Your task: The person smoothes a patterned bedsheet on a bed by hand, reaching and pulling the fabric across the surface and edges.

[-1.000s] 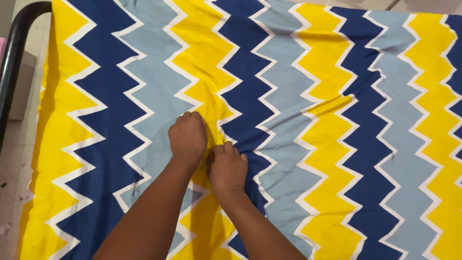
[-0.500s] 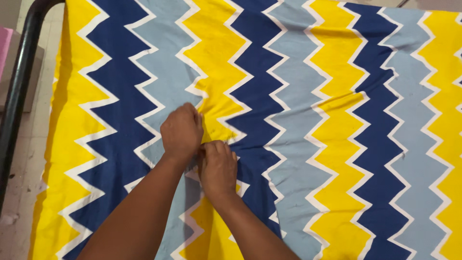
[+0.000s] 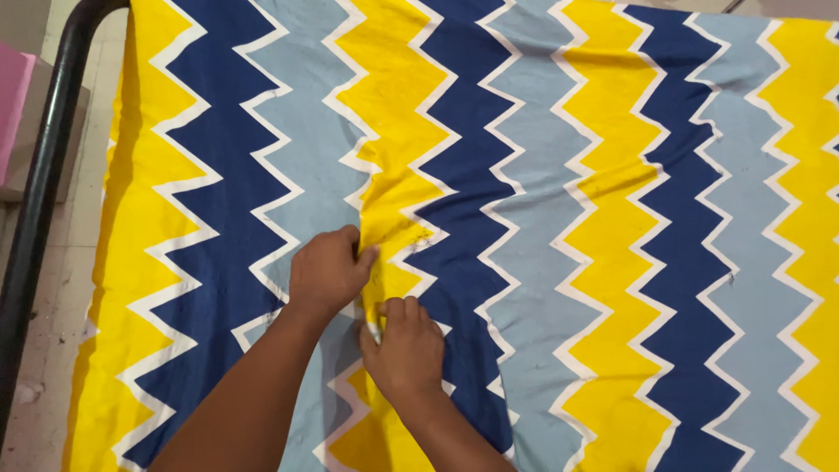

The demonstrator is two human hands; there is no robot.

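A bed sheet point(image 3: 559, 175) with zigzag stripes of yellow, dark blue, light blue and white covers the whole bed. My left hand point(image 3: 327, 271) pinches a fold of the yellow stripe near the middle of the sheet. My right hand point(image 3: 404, 345) sits just below and to the right, fingers curled, gripping the same bunched fabric. Creases run up the sheet from the pinched spot. Both forearms come in from the bottom edge of the view.
A black metal bed rail point(image 3: 48, 166) curves along the left side. Beyond it lie a pale tiled floor point(image 3: 52, 288) and a pink object point(image 3: 13, 105) on a grey box at the far left.
Both hands have drawn back toward me, pulling the bunched yellow fabric along. The camera view has shifted slightly, showing more of the rail at left.
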